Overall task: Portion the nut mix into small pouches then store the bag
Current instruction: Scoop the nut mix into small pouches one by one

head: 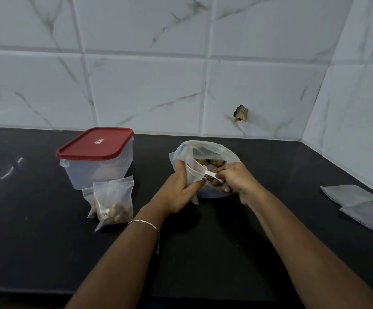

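A clear plastic bag (205, 150) of nut mix lies open on the black counter, brown nuts (212, 162) showing inside. My left hand (178, 192) grips a small clear pouch (192, 175) held open at the bag's mouth. My right hand (232, 179) pinches the handle of a white plastic scoop (212, 174) that points into the pouch. Two filled zip pouches (114, 204) stand to the left, nuts settled at their bottoms.
A clear storage box with a red lid (96, 157) stands behind the filled pouches. Flat empty pouches (359, 204) lie at the counter's right edge. The tiled wall (181, 85) closes the back and right side; the counter's front edge (47, 291) runs below my arms.
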`<action>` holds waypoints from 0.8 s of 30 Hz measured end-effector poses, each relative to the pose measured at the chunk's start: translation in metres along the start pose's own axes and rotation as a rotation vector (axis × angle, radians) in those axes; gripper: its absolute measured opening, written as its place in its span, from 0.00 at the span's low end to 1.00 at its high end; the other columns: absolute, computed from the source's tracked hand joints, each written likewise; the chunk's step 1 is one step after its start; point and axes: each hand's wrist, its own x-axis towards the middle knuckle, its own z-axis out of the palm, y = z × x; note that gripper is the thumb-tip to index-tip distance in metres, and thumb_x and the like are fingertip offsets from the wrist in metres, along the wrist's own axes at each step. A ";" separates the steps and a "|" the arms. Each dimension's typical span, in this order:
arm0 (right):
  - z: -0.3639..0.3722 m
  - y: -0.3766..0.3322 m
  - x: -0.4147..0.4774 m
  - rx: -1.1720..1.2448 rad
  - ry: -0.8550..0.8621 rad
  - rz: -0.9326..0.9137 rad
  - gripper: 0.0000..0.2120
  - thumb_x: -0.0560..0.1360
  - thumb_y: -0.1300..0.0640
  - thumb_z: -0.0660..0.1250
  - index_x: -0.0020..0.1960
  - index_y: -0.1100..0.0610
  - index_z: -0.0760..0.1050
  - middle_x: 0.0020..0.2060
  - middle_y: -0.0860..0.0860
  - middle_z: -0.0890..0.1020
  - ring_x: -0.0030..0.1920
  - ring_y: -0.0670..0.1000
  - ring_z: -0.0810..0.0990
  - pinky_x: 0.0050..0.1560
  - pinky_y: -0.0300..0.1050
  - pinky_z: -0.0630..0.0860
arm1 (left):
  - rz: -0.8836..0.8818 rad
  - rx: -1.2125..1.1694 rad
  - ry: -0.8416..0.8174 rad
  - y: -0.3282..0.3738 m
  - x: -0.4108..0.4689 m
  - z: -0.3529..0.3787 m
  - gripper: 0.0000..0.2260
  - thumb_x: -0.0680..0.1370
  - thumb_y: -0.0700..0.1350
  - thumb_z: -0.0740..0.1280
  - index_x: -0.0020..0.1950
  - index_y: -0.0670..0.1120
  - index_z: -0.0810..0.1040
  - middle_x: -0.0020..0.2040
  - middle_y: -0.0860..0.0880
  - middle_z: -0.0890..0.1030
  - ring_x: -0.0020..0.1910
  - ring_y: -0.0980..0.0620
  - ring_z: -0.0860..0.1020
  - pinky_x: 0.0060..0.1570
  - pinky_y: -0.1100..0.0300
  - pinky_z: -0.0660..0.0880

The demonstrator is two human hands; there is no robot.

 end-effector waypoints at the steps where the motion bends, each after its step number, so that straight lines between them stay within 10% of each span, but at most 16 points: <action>1: 0.002 0.000 0.000 0.033 -0.006 0.024 0.09 0.78 0.66 0.60 0.48 0.60 0.79 0.32 0.55 0.80 0.19 0.46 0.66 0.18 0.34 0.62 | 0.002 -0.004 -0.002 0.000 0.000 0.000 0.23 0.80 0.53 0.62 0.67 0.45 0.56 0.58 0.50 0.74 0.56 0.51 0.76 0.58 0.50 0.75; 24: -0.011 -0.006 -0.012 0.580 -0.075 0.140 0.08 0.79 0.65 0.57 0.44 0.62 0.73 0.28 0.51 0.75 0.18 0.42 0.65 0.16 0.33 0.57 | -0.110 0.089 0.194 -0.012 0.001 0.000 0.24 0.69 0.61 0.72 0.58 0.56 0.65 0.55 0.56 0.72 0.58 0.52 0.74 0.62 0.46 0.72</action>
